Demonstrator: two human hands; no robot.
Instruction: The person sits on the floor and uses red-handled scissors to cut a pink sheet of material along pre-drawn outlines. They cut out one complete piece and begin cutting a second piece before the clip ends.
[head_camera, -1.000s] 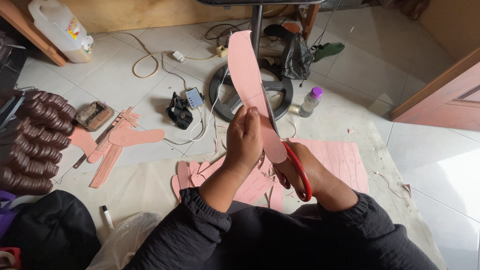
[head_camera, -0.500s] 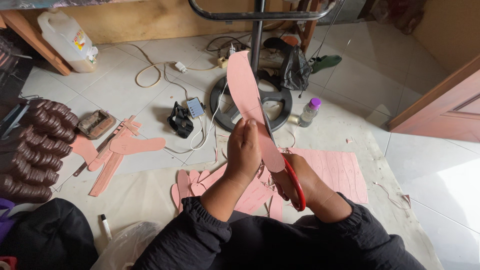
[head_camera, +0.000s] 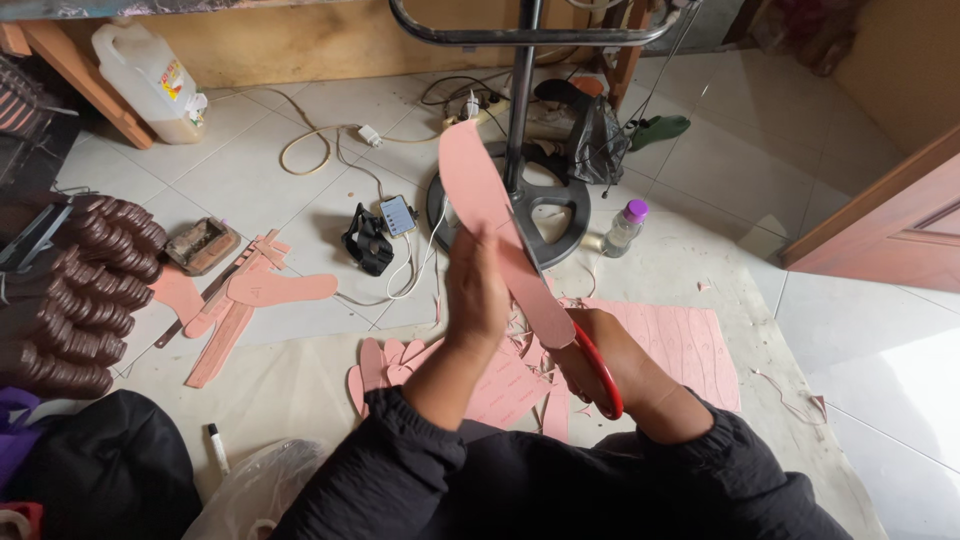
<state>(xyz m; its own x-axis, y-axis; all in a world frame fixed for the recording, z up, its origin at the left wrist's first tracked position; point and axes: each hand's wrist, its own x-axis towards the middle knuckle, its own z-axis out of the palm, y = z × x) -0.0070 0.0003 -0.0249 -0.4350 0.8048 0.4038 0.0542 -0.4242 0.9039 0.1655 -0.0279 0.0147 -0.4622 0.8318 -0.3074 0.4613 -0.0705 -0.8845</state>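
My left hand (head_camera: 476, 292) grips a long pink sole-shaped piece (head_camera: 470, 180) and holds it upright above the floor. My right hand (head_camera: 610, 350) is closed in the red handles of scissors (head_camera: 600, 368), whose blades run up along the piece's right edge. Below the hands lie a pink sheet with traced outlines (head_camera: 690, 345) and several cut pink soles (head_camera: 385, 362). Both arms wear black sleeves.
Another pink sole and strips (head_camera: 270, 290) lie left. Stacked brown heels (head_camera: 90, 290) fill the far left. A phone on a cable (head_camera: 398, 214), a black strap (head_camera: 367, 240), a round stand base (head_camera: 520, 205), a purple-capped bottle (head_camera: 624, 228), a white jug (head_camera: 150, 75) and a wooden door (head_camera: 890, 225) surround me.
The view has tilted slightly and the pink piece sits a little higher and further left in my hands; the scissors stay at its right edge.
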